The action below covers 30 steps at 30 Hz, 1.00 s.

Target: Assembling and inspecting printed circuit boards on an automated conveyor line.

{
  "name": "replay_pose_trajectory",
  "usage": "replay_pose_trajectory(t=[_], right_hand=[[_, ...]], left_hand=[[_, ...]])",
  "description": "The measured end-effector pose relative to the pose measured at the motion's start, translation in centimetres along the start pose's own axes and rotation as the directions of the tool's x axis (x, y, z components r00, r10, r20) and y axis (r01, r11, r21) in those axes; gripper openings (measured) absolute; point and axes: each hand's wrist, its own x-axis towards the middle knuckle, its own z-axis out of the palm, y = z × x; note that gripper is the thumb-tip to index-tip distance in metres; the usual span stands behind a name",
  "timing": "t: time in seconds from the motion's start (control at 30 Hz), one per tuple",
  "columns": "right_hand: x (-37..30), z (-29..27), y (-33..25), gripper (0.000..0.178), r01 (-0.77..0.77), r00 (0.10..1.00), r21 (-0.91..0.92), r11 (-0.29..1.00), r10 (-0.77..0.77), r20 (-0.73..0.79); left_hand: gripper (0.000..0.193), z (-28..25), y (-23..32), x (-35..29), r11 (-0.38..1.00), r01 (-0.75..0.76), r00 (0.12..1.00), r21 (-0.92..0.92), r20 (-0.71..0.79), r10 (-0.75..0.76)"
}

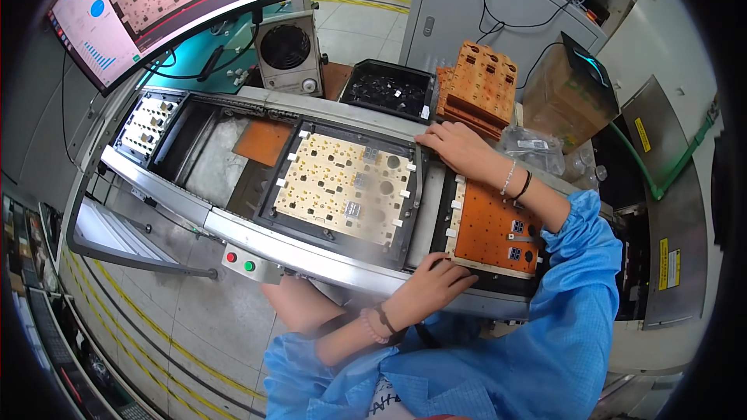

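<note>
My left hand (430, 292) lies over the near rail, its fingers spread and their tips at the near left corner of a black carrier frame. That frame holds an orange perforated board (490, 225) with small black-and-white parts at its right. My right hand (463, 146) reaches to the far rail with fingers extended, the tips by the far right corner of a second black carrier frame (418, 179). In this second frame sits a pale board (342, 187) dotted with small parts. Nothing shows held in either hand. My right forearm covers part of the orange board's frame.
Beyond the rail stand a black bin (389, 87) of small dark parts, stacked orange fixtures (481, 82), a cardboard box (572, 101) and a fan unit (286, 48). A monitor (187, 0) hangs at far left. A button box (247, 264) is on the near side.
</note>
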Motion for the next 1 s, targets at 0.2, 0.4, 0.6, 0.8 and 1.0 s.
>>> replay_pose_trajectory(t=[0.2, 0.4, 0.6, 0.8, 1.0], right_hand=[[-1.0, -0.5, 0.1, 0.033, -0.077, 0.997, 0.016, 0.997, 0.077, -0.012], [-1.2, -1.0, 0.0, 0.026, -0.121, 0.992, -0.092, 0.988, 0.123, 0.018], [0.5, -2.2, 1.0, 0.023, -0.103, 0.994, 0.069, 0.992, 0.100, 0.045], [6.5, -0.4, 3.7, 0.023, -0.147, 0.988, -0.069, 0.987, 0.143, -0.059], [12.5, 4.6, 6.5, 0.017, -0.213, 0.974, -0.297, 0.931, 0.228, 0.015]], left_hand=[[0.040, -2.5, -1.9, -2.2, 0.928, 0.339, 0.936, 0.157, -0.159, -0.315], [0.038, -2.6, -1.9, -2.7, 0.873, 0.401, 0.915, 0.277, -0.161, -0.370], [0.058, -4.1, -0.4, -1.0, 0.909, 0.386, 0.922, 0.159, -0.112, -0.372], [0.062, -3.6, -0.7, -1.2, 0.952, 0.301, 0.951, 0.052, -0.095, -0.296], [0.054, -5.2, -1.3, -1.7, 0.892, 0.416, 0.895, 0.175, -0.250, -0.369]])
